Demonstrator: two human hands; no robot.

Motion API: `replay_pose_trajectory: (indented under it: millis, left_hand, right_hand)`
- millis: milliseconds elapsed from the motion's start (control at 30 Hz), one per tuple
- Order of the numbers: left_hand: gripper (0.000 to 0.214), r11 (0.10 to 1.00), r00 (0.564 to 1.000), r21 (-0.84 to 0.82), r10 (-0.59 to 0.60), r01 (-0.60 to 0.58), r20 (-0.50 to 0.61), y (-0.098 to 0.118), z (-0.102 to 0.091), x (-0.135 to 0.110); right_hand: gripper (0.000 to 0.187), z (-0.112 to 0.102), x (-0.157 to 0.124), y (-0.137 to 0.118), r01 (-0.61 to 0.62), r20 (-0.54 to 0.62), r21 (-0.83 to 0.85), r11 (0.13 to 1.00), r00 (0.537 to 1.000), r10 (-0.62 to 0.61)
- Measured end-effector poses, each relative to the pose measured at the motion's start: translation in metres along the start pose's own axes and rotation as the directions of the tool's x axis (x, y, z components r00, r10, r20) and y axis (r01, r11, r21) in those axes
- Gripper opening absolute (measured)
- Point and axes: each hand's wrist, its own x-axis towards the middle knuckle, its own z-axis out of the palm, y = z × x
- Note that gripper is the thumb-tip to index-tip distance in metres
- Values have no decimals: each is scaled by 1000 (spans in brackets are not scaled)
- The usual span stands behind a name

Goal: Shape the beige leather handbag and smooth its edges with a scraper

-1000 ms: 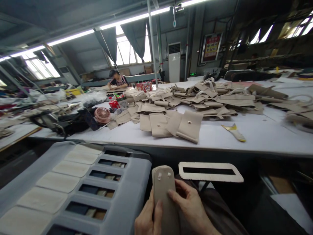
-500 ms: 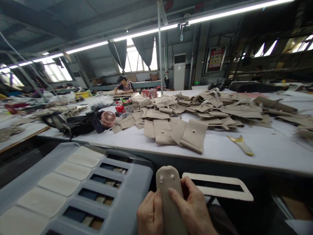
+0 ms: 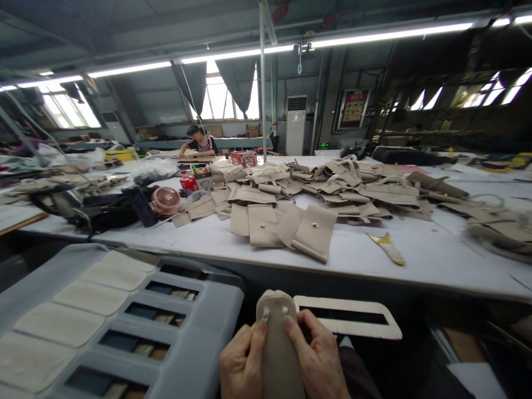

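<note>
A beige rounded flap piece (image 3: 277, 343) with two small prongs near its top stands upright at the bottom centre. My left hand (image 3: 240, 363) grips its left edge, thumb tip up by the left prong. On the other edge my right hand (image 3: 320, 360) holds it, thumb pressed beside the right prong. Behind the hands lies a flat cream frame (image 3: 348, 317) with a long slot cut in it.
A grey plastic crate (image 3: 208, 321) with slots and pale pads sits at the left. The white table (image 3: 415, 257) ahead carries a heap of beige pouches (image 3: 307, 233), a pink fan (image 3: 165, 200) and a yellow scrap (image 3: 386, 247). A person sits far back.
Both thumbs have slid up the flap piece to its two prongs. The view has shifted slightly; the piece stays upright in both hands.
</note>
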Motion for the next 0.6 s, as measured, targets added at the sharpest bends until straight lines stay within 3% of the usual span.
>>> replay_pose_trajectory:
  millis: [300, 467, 600]
  left_hand:
    - [51, 965, 970, -146, -198, 219, 143, -11, 3, -1]
    - [54, 982, 983, -124, -128, 145, 134, -8, 6, 2]
    - [55, 987, 987, -104, -109, 121, 118, -2, 10, 5]
  right_hand:
    - [48, -3, 2, 3, -34, 16, 90, 995, 999, 32]
    - [49, -8, 18, -8, 31, 7, 23, 999, 999, -31]
    - [50, -16, 25, -3, 122, 15, -111, 986, 993, -121]
